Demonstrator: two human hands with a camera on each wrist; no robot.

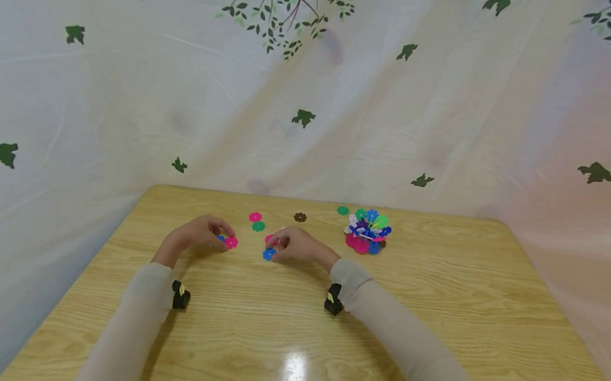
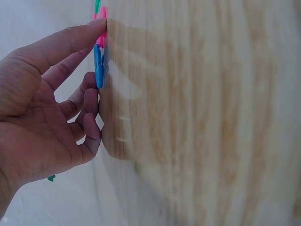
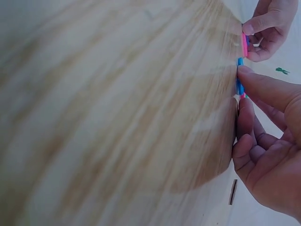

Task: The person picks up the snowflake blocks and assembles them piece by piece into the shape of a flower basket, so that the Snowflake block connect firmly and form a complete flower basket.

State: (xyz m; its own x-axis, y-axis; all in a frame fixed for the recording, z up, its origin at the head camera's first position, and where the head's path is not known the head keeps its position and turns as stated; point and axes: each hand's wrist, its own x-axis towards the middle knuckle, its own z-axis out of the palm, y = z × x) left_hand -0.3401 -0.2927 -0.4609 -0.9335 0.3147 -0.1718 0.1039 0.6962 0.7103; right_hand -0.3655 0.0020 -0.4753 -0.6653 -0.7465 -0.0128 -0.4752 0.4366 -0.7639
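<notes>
My left hand [image 1: 206,231] is at the left, low over the table, and pinches a pink flower-shaped disc [image 1: 231,242] between thumb and fingers. A blue flower disc [image 2: 98,66] shows beside the pink one, close to the fingers in the left wrist view. Across a short gap, my right hand [image 1: 300,245] holds another blue flower disc [image 1: 268,254] by its edge, thumb on top. Behind that one, a second pink disc [image 1: 270,238] is partly hidden by the right fingers. In the right wrist view both discs lie nearly edge-on to the camera.
Beyond the hands lie a pink disc [image 1: 255,217], a green disc [image 1: 259,226] and a brown disc [image 1: 300,217]. Right of them stands a cluster of joined colourful discs [image 1: 368,231], with a loose green disc [image 1: 343,210] beside it. A printed curtain [image 1: 342,157] hangs behind the wooden table [image 1: 246,333].
</notes>
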